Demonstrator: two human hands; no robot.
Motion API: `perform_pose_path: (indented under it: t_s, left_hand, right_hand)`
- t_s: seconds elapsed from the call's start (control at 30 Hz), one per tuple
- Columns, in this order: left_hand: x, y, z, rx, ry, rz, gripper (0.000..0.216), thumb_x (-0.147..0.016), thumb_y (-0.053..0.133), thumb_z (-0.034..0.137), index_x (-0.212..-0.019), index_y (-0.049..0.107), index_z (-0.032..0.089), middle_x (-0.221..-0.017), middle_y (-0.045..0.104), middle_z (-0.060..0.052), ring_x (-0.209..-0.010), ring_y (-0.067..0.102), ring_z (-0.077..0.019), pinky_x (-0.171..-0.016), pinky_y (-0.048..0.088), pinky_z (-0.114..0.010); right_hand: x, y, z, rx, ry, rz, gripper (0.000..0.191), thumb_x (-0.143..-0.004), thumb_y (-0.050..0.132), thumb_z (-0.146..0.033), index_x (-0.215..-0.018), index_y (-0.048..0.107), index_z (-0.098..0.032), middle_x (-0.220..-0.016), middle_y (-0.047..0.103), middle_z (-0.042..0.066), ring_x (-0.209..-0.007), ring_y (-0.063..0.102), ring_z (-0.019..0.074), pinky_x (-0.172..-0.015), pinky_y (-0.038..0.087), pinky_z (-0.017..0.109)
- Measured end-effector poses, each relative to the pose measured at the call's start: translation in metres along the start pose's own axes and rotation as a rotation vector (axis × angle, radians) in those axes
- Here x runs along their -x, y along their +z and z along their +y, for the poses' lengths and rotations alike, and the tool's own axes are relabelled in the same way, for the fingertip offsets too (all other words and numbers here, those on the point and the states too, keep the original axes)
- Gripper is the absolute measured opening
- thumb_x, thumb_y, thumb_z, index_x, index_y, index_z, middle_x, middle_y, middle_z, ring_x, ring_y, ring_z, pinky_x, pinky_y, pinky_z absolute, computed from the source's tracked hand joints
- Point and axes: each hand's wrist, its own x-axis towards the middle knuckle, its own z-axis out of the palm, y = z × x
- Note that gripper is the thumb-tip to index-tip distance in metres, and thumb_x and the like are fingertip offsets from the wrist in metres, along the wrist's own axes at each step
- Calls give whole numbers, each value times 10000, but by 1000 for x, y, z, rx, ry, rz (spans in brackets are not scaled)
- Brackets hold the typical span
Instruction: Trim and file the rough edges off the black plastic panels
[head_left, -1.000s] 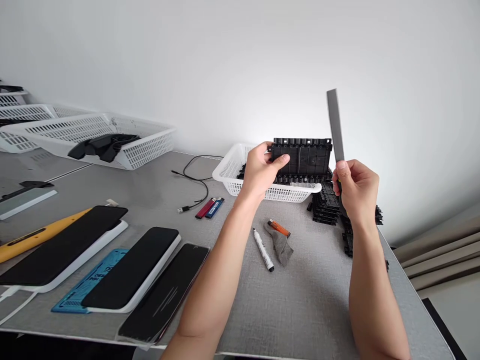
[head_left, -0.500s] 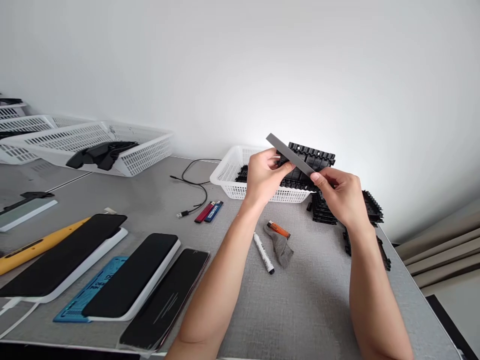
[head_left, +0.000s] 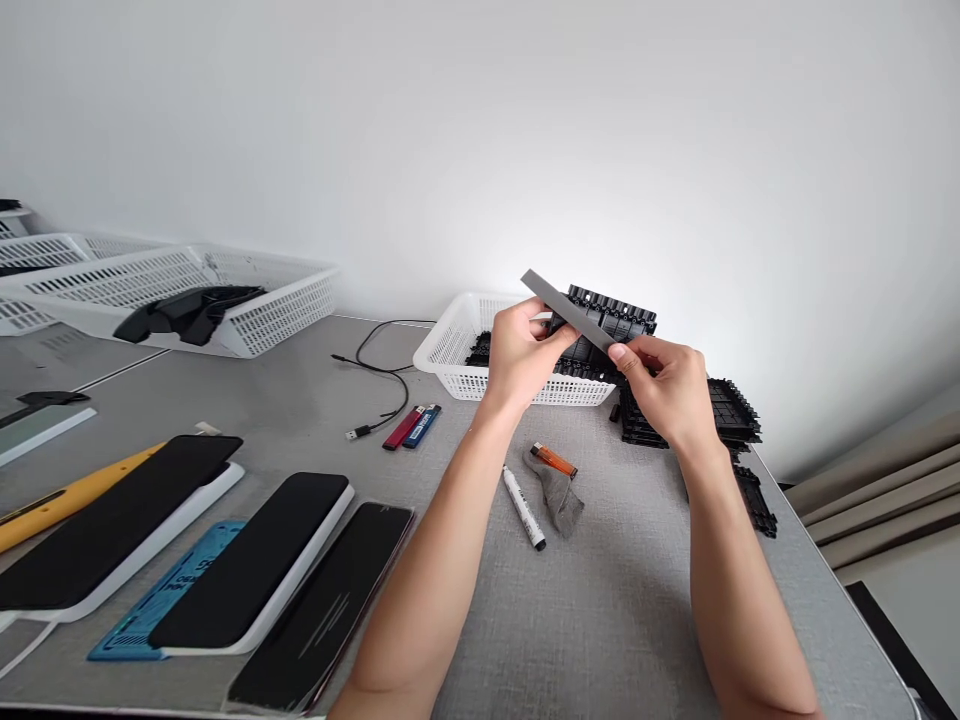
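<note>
My left hand (head_left: 517,350) is closed on the left side of a black plastic panel (head_left: 619,322) with a toothed edge, its thumb in front. My right hand (head_left: 667,385) pinches the lower end of a flat grey strip (head_left: 570,308), perhaps a flat file, between thumb and fingers. Slanting from upper left to lower right, the strip lies across the panel's face. The left thumb tip reaches the strip's edge. Both are held above a white basket (head_left: 517,388) that has black parts in it. How the right fingers meet the panel behind is hidden.
Black panels (head_left: 735,410) are stacked at right. Nearer lie an orange lighter (head_left: 555,460), a grey cloth (head_left: 559,500) and a white marker (head_left: 523,508). Red and blue lighters (head_left: 421,426), a USB cable (head_left: 382,368), phones (head_left: 255,560) and another basket (head_left: 277,310) are at left.
The whole view has shifted slightly, so most things sit a little further left. Both hands keep their holds, and the strip stays across the panel at nearly the same slant.
</note>
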Motion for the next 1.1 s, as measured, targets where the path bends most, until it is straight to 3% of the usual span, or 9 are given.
perform_pose_path:
  t_s: [0.2,0.43,0.67,1.1]
  left_hand:
    - [0,-7,-2,52,-61,17,270,-674,796,275,-904,708,164,-817,742,-55,-742,699,-209,-716,577,-348]
    - [1,0,3,34,0,1,316,-646,828,304,-917,721,180,-821,749,-49,-812,711,-237,-786,576,-375]
    - [2,4,-1,24,-35,8,278,-654,825,284,-880,719,160,-764,738,-50,-772,708,-231,-785,571,-380]
    - [1,0,7,37,-23,5,289,-643,823,278,-890,726,165,-791,747,-46,-771,708,-219,-762,573,-345]
  right_hand:
    - [-1,-4,7,36,12,84,491,-892,550,-589,-621,569,-181,-494,372,-27,-476,277,105,-465,201,269]
    - [0,0,-4,45,-5,5,461,-890,573,-557,-621,577,-182,-503,410,-22,-484,308,105,-466,211,262]
    - [-3,-2,6,54,12,3,441,-880,596,-539,-631,611,-175,-503,427,-19,-491,325,106,-472,223,262]
    - [-1,0,0,-14,30,-13,447,-880,596,-535,-627,594,-167,-501,385,-30,-482,284,95,-458,189,267]
